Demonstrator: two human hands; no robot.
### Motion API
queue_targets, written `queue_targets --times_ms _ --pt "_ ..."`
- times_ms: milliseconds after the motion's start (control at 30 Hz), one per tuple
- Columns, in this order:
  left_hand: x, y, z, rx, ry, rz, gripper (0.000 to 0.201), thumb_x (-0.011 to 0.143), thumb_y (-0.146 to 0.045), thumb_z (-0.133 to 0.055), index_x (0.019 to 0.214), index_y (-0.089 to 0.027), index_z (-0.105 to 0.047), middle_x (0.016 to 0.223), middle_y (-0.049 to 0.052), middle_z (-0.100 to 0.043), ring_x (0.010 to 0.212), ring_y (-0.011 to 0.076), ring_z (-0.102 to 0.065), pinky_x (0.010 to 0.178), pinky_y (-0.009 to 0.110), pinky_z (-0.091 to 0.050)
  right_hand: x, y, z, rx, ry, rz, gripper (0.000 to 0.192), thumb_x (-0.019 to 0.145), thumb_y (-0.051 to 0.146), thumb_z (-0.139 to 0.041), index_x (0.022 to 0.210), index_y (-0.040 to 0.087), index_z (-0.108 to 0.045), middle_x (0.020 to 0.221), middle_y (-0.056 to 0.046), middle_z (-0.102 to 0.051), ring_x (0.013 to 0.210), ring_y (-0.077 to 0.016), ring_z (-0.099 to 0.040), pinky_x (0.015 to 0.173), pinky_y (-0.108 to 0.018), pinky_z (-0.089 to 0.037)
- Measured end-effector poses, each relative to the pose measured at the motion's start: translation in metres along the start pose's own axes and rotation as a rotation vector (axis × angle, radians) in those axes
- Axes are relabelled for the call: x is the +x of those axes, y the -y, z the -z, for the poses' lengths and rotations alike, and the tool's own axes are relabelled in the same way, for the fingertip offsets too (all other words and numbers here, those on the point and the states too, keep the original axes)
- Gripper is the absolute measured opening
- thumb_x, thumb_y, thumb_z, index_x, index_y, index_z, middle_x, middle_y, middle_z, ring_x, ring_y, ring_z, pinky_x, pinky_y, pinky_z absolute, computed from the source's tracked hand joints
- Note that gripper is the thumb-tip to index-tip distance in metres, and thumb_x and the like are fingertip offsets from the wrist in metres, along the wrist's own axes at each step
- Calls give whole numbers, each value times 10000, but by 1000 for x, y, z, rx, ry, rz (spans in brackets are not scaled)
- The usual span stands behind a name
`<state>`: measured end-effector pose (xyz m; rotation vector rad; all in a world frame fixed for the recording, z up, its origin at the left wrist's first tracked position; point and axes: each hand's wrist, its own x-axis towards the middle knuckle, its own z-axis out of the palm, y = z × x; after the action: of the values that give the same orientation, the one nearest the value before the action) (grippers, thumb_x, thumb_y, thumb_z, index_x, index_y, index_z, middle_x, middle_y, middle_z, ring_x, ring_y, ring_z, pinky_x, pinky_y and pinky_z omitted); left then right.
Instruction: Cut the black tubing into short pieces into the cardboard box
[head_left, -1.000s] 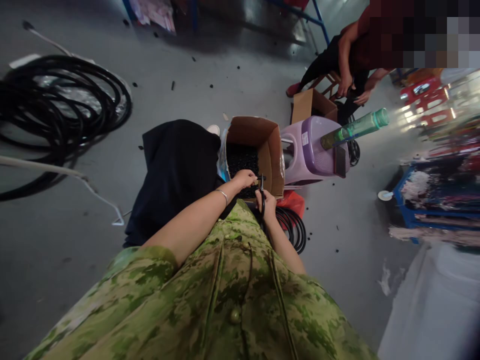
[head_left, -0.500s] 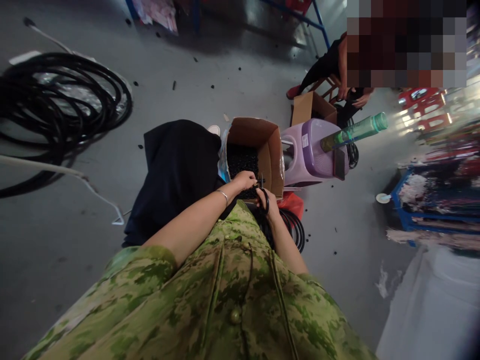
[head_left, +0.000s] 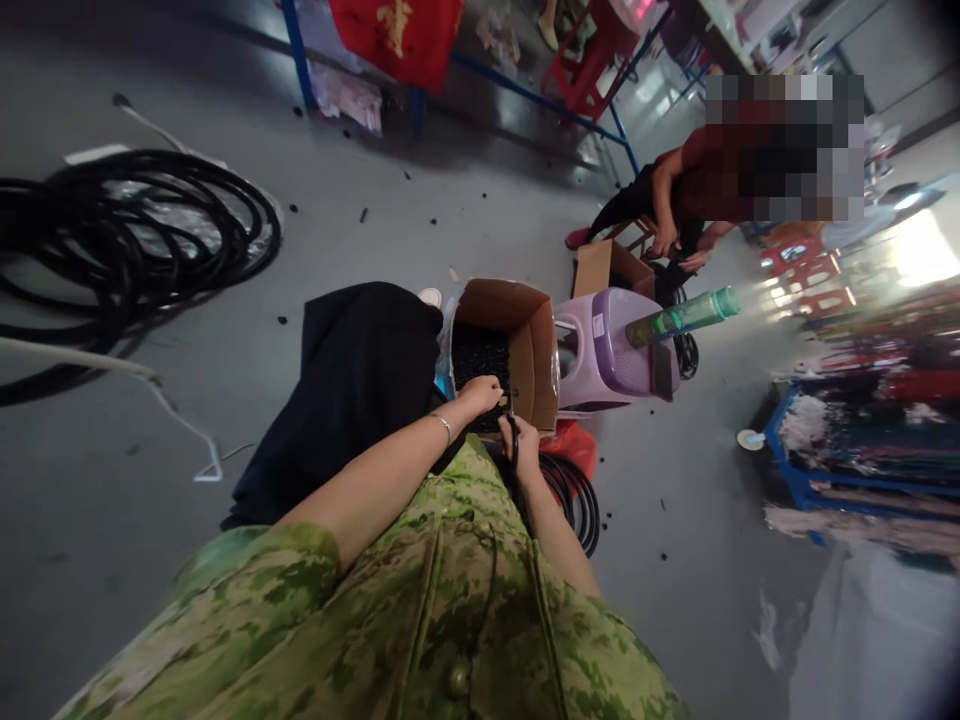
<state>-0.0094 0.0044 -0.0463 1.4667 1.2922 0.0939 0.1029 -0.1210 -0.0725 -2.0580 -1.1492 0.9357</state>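
Note:
My left hand pinches a small black fitting at the near edge of an open cardboard box filled with small black parts. Touching it from the right, my right hand grips the end of a thin black tube. The tube runs down to a black coil on the floor by my right side. Both hands meet just above my lap, over the box's near rim. A thin bracelet sits on my left wrist.
A purple plastic stool with a green bottle on it stands right of the box. Another person sits beyond with a second cardboard box. Large black hose coils lie far left. Blue racks stand right.
The view has tilted up and the scene has shifted down. My hands stay together at the box's rim, the right hand now holding the tube more upright.

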Motion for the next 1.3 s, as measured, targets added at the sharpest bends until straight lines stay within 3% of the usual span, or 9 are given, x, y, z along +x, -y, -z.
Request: queue_targets --times_ms 267,500,700,900,1300 --pt "-5 -4 2 -148 15 18 181 923 -253 -493 925 -182 -659 607 -24 -574 459 90 -475 473 193 -334 -10 -11 -8 59 23 -65 560 798 680 -563 886 139 -679 525 41 -502 396 -104 -446 408 -214 -342" --pt "-5 -2 1 -155 15 -19 198 925 -256 -506 935 -171 -685 633 -16 -586 465 87 -457 486 198 -329 -20 -5 0 274 102 -122 629 779 642 -615 1149 135 -650 665 -2 -619 485 -108 -529 479 -216 -409" --pt "-5 0 1 -144 26 -47 235 924 -231 -496 956 -149 -714 641 -10 -580 475 83 -435 480 199 -306 -26 -3 9 208 129 -80 579 795 613 -625 1155 162 -676 729 -6 -643 556 -128 -579 583 -248 -473" --pt "-8 -1 3 -97 25 -51 259 927 -236 -504 1023 -138 -723 704 13 -641 513 90 -467 504 203 -325 -22 -3 7 185 117 -76 567 805 599 -622 1156 158 -685 746 -3 -629 539 -118 -561 552 -240 -464" --pt "-5 0 1 -58 32 -80 251 889 -207 -517 840 -129 -751 658 29 -637 555 107 -477 528 205 -347 -17 7 17 133 117 -75 533 800 559 -631 1150 163 -702 731 -11 -626 563 -125 -534 537 -239 -494"
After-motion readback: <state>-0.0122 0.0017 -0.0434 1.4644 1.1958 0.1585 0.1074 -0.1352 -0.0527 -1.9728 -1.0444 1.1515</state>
